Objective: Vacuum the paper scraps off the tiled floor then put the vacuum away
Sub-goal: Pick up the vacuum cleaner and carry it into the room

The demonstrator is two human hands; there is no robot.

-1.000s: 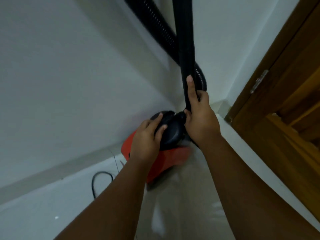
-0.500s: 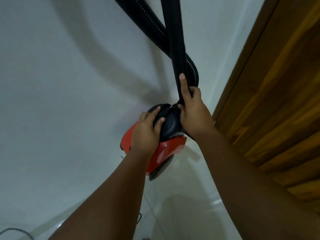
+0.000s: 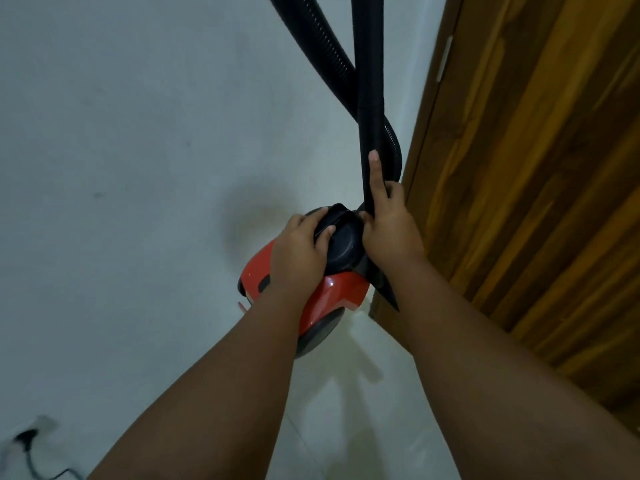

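A red canister vacuum (image 3: 341, 294) with a black top stands on end against the white wall, beside a wooden door. My left hand (image 3: 299, 251) is wrapped over its black handle (image 3: 337, 220). My right hand (image 3: 388, 226) grips the black rigid tube (image 3: 370, 84), index finger stretched up along it. The ribbed black hose (image 3: 320, 46) loops behind the tube and curves back down by the door frame. No paper scraps are in view.
The wooden door (image 3: 540, 202) and its frame fill the right side, close to the vacuum. The white wall (image 3: 138, 168) covers the left. A plug and black cord (image 3: 24, 441) sit in a wall socket at the bottom left. Pale floor tiles (image 3: 346, 410) lie below my arms.
The view has swung toward the door, so the vacuum now sits nearer the frame. Both hands keep the same hold on handle and tube.
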